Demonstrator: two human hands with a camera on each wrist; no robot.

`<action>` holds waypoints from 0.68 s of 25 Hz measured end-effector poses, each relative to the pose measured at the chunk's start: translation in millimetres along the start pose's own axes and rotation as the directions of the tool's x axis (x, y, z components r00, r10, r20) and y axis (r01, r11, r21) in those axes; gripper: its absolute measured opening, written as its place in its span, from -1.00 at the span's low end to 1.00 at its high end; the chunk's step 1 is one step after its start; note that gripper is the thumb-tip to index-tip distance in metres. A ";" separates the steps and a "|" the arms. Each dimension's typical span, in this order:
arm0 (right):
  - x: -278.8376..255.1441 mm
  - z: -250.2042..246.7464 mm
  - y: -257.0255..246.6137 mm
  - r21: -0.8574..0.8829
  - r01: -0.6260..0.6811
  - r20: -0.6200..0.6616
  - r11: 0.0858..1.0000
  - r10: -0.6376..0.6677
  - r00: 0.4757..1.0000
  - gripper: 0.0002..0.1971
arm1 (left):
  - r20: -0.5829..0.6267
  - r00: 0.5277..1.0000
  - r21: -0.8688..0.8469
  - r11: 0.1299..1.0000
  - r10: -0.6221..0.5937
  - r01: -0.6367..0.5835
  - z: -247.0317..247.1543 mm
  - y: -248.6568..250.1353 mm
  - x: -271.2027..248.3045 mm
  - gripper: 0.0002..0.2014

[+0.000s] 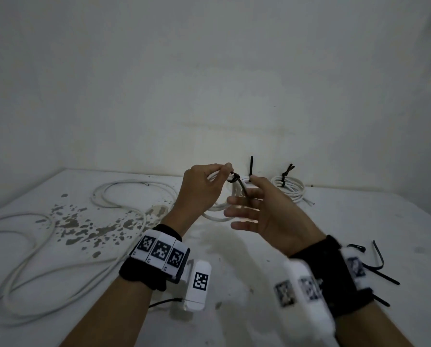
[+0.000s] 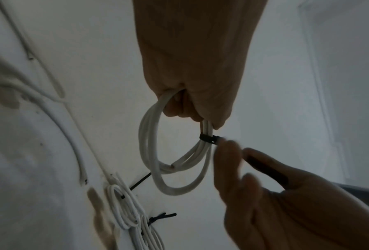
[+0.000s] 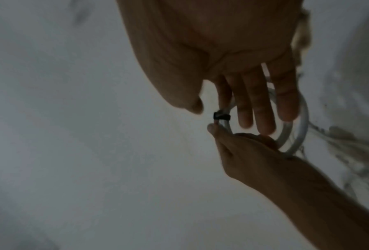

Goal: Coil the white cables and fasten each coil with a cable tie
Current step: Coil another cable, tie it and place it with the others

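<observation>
Left hand, at frame centre, pinches a white cable coil raised above the table, its loop hanging downward. Right hand, just right of it, has fingers spread and blurred; whether they grip the black cable tie cannot be told. Tie cinched round coil, tail slanting lower right.

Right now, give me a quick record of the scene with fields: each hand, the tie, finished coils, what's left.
left hand: grips the white coil
right hand: pinches the tail of the black cable tie, other fingers spread
tie: looped round the coil
finished coils: two by the wall, tied
loose cable: uncoiled, on the left
spare ties: lying on the right
</observation>
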State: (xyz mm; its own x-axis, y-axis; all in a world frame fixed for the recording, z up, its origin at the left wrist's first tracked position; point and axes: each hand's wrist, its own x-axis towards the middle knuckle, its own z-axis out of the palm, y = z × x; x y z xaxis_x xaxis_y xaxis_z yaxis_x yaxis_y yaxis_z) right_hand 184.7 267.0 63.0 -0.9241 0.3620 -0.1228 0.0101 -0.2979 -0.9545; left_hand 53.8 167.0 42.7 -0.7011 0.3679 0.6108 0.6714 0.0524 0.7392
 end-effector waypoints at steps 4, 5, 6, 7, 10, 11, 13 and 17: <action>11.1 -2.6 -20.6 -0.066 -0.177 0.121 0.982 0.184 0.976 -0.79 | 0.061 0.983 0.081 0.981 0.171 -0.175 -4.8 -0.4 -1.1 -0.72; 13.8 -0.3 -22.1 -0.037 -0.203 0.114 0.979 0.206 0.972 -0.79 | 0.078 0.981 0.097 0.978 0.177 -0.184 -5.7 -1.3 -0.5 -0.68; 15.4 2.3 -22.4 0.017 -0.225 0.112 0.974 0.222 0.969 -0.79 | 0.090 0.982 0.103 0.979 0.168 -0.177 -6.8 -2.3 0.5 -0.63; 17.0 5.3 -22.9 0.067 -0.228 0.112 0.971 0.220 0.969 -0.77 | 0.090 0.984 0.097 0.982 0.156 -0.164 -8.4 -2.4 1.8 -0.59; 19.0 15.2 -20.8 0.133 -0.162 0.068 0.978 0.154 0.986 -0.69 | 0.083 0.991 0.077 0.991 0.105 -0.111 -11.5 5.0 2.9 -0.54; 18.9 20.0 -18.4 0.141 -0.139 0.040 0.980 0.135 0.990 -0.68 | 0.088 0.993 0.074 0.993 0.081 -0.088 -12.5 6.9 3.1 -0.54; 18.5 27.6 -12.1 0.157 -0.100 -0.038 0.983 0.107 0.994 -0.69 | 0.098 0.994 0.054 0.998 0.040 -0.046 -13.4 7.6 3.0 -0.54; 21.5 41.2 1.2 0.186 -0.004 -0.162 0.983 0.034 0.986 -0.75 | 0.107 0.993 -0.004 0.999 -0.050 0.051 -15.2 10.6 0.6 -0.57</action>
State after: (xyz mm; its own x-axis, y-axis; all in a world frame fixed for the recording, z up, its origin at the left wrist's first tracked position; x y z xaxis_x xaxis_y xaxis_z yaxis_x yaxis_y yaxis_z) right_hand 149.1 238.0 70.4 -0.8491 0.4898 -0.1979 -0.0577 -0.4583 -0.8869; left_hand 56.8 153.6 55.2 -0.7042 0.4622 0.5390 0.6338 0.0670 0.7706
